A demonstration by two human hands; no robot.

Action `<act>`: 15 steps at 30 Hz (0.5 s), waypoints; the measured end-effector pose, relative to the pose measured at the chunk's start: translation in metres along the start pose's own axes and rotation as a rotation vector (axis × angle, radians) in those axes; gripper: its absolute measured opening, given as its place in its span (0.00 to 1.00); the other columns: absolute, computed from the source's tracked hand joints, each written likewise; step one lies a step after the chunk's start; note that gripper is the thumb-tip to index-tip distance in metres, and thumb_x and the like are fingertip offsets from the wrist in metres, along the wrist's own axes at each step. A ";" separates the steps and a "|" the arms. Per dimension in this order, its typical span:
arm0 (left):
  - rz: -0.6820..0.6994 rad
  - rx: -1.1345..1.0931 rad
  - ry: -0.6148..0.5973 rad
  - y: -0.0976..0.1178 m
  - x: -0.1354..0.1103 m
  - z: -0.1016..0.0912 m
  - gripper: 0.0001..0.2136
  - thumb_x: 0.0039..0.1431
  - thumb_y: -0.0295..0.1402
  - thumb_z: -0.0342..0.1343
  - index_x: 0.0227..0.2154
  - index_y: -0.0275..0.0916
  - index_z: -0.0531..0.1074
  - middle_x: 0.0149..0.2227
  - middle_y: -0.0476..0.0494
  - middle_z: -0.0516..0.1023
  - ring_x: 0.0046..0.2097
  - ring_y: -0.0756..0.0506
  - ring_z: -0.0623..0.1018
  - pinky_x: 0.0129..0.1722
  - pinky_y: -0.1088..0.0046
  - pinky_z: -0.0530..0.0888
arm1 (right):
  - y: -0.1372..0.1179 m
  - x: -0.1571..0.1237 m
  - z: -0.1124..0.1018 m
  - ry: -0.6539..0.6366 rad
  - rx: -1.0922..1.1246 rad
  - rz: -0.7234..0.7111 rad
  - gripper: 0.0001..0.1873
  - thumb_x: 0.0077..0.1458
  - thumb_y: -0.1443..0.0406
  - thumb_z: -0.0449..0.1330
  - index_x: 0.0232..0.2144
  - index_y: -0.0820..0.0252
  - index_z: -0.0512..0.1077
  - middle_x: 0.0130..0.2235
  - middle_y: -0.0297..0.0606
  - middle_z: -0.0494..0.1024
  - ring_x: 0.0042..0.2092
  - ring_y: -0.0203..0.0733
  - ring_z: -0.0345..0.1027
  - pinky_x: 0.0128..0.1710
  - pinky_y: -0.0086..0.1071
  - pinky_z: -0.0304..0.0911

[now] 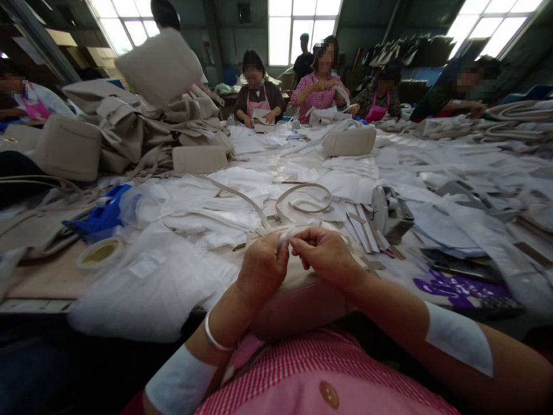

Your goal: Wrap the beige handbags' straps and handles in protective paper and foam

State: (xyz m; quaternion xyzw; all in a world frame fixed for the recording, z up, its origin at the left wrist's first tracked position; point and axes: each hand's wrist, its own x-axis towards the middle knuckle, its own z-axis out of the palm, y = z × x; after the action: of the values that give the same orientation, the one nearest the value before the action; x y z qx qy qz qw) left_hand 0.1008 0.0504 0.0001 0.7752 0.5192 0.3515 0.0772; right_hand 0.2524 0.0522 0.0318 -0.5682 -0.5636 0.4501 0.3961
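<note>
A beige handbag (302,302) rests against the table edge in front of me, its thin strap (302,188) looping up onto the table beyond. Above the bag's top edge, my left hand (263,265) and my right hand (326,256) meet, fingertips almost touching. Both pinch a small, thin white piece (286,233) that looks like paper or soft wrapping; its exact kind is blurred. The left thumb points up along it, and the right thumb and forefinger close on its other side. The fingers partly hide the bag's opening.
On the left lie a blue tape dispenser (101,213), a tape roll (99,253) and white wrapping (151,282). A grey dispenser (391,213) stands right. Beige bags (71,147) are heaped at the far left. Several co-workers sit across the table, one holding a strap (343,95).
</note>
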 end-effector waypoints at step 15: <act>-0.350 -1.362 -0.202 -0.005 0.002 -0.005 0.12 0.64 0.42 0.54 0.39 0.36 0.70 0.27 0.51 0.69 0.23 0.55 0.65 0.23 0.78 0.64 | 0.000 0.017 0.009 -0.126 0.102 -0.077 0.18 0.56 0.51 0.60 0.26 0.59 0.66 0.20 0.28 0.68 0.18 0.30 0.58 0.17 0.26 0.53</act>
State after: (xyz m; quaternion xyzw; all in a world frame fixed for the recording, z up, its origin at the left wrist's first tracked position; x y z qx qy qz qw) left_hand 0.0943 0.0530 0.0021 0.4886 0.2913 0.5069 0.6476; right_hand 0.2435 0.0683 0.0285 -0.4957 -0.5851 0.4978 0.4051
